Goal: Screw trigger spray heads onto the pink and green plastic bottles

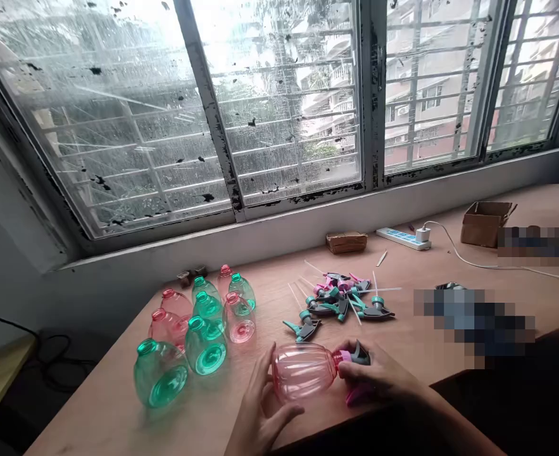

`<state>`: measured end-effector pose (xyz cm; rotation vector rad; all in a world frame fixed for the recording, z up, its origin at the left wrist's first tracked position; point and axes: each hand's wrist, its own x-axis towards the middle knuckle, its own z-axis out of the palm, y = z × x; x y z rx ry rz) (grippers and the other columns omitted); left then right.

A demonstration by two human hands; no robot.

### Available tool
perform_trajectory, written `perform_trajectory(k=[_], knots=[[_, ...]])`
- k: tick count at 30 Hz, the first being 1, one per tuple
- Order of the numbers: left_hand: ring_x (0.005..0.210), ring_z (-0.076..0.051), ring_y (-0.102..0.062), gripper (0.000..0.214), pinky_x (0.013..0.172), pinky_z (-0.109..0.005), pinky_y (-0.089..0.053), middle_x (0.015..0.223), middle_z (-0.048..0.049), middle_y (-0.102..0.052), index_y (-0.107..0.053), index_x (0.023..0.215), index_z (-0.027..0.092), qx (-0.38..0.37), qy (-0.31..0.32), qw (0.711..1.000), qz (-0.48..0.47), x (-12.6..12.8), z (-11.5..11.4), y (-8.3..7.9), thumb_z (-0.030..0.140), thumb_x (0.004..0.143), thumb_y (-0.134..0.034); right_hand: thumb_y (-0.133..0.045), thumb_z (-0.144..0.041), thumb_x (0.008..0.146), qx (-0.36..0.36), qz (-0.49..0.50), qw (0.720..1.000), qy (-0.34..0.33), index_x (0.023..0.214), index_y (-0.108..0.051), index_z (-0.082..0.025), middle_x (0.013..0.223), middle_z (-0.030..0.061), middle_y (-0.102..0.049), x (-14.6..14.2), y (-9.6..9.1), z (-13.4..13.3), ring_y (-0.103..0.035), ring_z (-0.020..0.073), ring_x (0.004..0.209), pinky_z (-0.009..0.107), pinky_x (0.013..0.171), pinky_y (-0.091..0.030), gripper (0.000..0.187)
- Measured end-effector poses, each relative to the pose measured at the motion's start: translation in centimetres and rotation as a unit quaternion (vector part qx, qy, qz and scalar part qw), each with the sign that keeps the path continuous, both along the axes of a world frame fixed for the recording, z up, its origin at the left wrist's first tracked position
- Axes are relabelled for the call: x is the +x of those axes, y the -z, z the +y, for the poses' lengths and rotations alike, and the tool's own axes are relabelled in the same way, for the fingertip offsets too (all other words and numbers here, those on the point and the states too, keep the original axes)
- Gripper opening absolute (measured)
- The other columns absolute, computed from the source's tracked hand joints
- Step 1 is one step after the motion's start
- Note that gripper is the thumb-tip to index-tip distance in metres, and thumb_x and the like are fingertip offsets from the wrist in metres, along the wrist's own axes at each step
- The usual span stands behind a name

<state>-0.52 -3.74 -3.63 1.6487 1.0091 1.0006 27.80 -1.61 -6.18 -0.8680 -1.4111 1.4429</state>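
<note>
A clear pink bottle (302,372) lies sideways between my hands, just above or on the near table edge. My left hand (260,405) cups its base, with the fingers behind and the thumb in front. My right hand (378,373) grips the pink-and-grey trigger sprayer (355,356) at the bottle's neck. The sprayer's collar sits against the neck; how tightly it is fitted I cannot tell. Several loose trigger sprayers (340,297) with thin tubes lie in a pile beyond. To the left stand several open-necked bottles, green (160,373) and pink (239,320).
Along the window wall lie a brown cardboard box (346,242), a power strip (402,238) with a plug and white cable, and an open box (485,223). A thin stick (382,258) lies nearby. Blurred objects are at right. The table's edge runs close by my right arm.
</note>
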Motion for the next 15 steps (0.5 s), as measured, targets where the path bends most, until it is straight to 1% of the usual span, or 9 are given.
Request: perform_trajectory(k=[2, 4, 6, 8, 10, 12, 13, 15], knots=[[0.142, -0.033, -0.041, 0.086, 0.118, -0.044, -0.038, 0.153, -0.0068, -0.047, -0.031, 0.154, 0.03, 0.013, -0.006, 1.0, 0.002, 0.1, -0.1, -0.1, 0.038, 0.082, -0.078, -0.078, -0.045, 0.082, -0.001, -0.013, 1.0, -0.002, 0.098, -0.065, -0.013, 0.08, 0.0034, -0.071, 0.0, -0.4, -0.3, -0.062, 0.0147, 0.068, 0.026, 0.063, -0.048, 0.038], [0.144, -0.031, -0.038, 0.082, 0.122, -0.046, -0.03, 0.159, -0.0043, -0.039, -0.03, 0.154, 0.032, 0.026, -0.012, 1.0, 0.01, 0.1, -0.2, -0.1, 0.037, 0.086, -0.074, -0.077, -0.046, 0.084, -0.005, -0.023, 1.0, -0.003, 0.096, -0.065, -0.013, 0.081, 0.0042, -0.072, 0.0, -0.9, -0.6, -0.061, 0.0143, 0.068, 0.026, 0.063, -0.047, 0.037], [0.148, -0.03, -0.032, 0.084, 0.125, -0.047, -0.022, 0.163, -0.0029, -0.031, -0.027, 0.155, 0.033, 0.042, -0.017, 0.999, 0.029, 0.1, -0.2, -0.1, 0.035, 0.086, -0.075, -0.076, -0.046, 0.084, -0.01, -0.024, 1.0, -0.002, 0.096, -0.065, -0.013, 0.082, 0.0046, -0.072, 0.0, -1.3, -0.7, -0.061, 0.0143, 0.068, 0.026, 0.063, -0.047, 0.037], [0.15, -0.03, -0.026, 0.088, 0.125, -0.048, -0.019, 0.163, -0.0045, -0.029, -0.024, 0.157, 0.032, 0.05, -0.023, 0.998, 0.039, 0.1, -0.3, 0.0, 0.036, 0.086, -0.076, -0.076, -0.047, 0.084, -0.008, -0.019, 1.0, -0.003, 0.095, -0.064, -0.013, 0.082, 0.0044, -0.071, -0.1, -1.4, -0.7, -0.061, 0.0144, 0.068, 0.026, 0.063, -0.047, 0.037], [0.147, -0.033, -0.032, 0.087, 0.122, -0.048, -0.028, 0.162, -0.0089, -0.032, -0.024, 0.157, 0.028, 0.035, -0.019, 0.999, 0.013, 0.1, -0.3, 0.1, 0.04, 0.087, -0.074, -0.076, -0.047, 0.084, -0.001, -0.018, 1.0, -0.009, 0.093, -0.064, -0.013, 0.08, 0.0038, -0.071, -0.1, -1.3, -0.6, -0.062, 0.0143, 0.067, 0.026, 0.062, -0.047, 0.037], [0.141, -0.035, -0.042, 0.082, 0.115, -0.047, -0.041, 0.159, -0.0121, -0.037, -0.03, 0.155, 0.026, 0.014, -0.01, 1.0, -0.024, 0.1, -0.4, 0.1, 0.043, 0.088, -0.073, -0.076, -0.047, 0.084, 0.009, -0.02, 1.0, -0.014, 0.092, -0.064, -0.013, 0.078, 0.0034, -0.071, -0.1, -1.2, -0.5, -0.063, 0.0143, 0.067, 0.025, 0.062, -0.047, 0.036], [0.139, -0.036, -0.045, 0.079, 0.112, -0.045, -0.045, 0.158, -0.0123, -0.039, -0.034, 0.153, 0.026, 0.009, -0.008, 0.999, -0.035, 0.1, -0.5, 0.1, 0.044, 0.087, -0.074, -0.076, -0.047, 0.085, 0.009, -0.018, 1.0, -0.015, 0.092, -0.064, -0.013, 0.078, 0.0034, -0.071, -0.2, -1.2, -0.5, -0.063, 0.0143, 0.067, 0.025, 0.062, -0.048, 0.036], [0.138, -0.035, -0.046, 0.073, 0.111, -0.041, -0.047, 0.157, -0.0106, -0.04, -0.041, 0.149, 0.027, 0.011, -0.014, 0.999, -0.042, 0.2, -0.7, -0.1, 0.042, 0.086, -0.076, -0.076, -0.047, 0.084, -0.005, -0.005, 1.0, -0.02, 0.092, -0.063, -0.014, 0.079, 0.0035, -0.071, -0.2, -1.2, -0.6, -0.064, 0.0142, 0.066, 0.026, 0.062, -0.049, 0.037]])
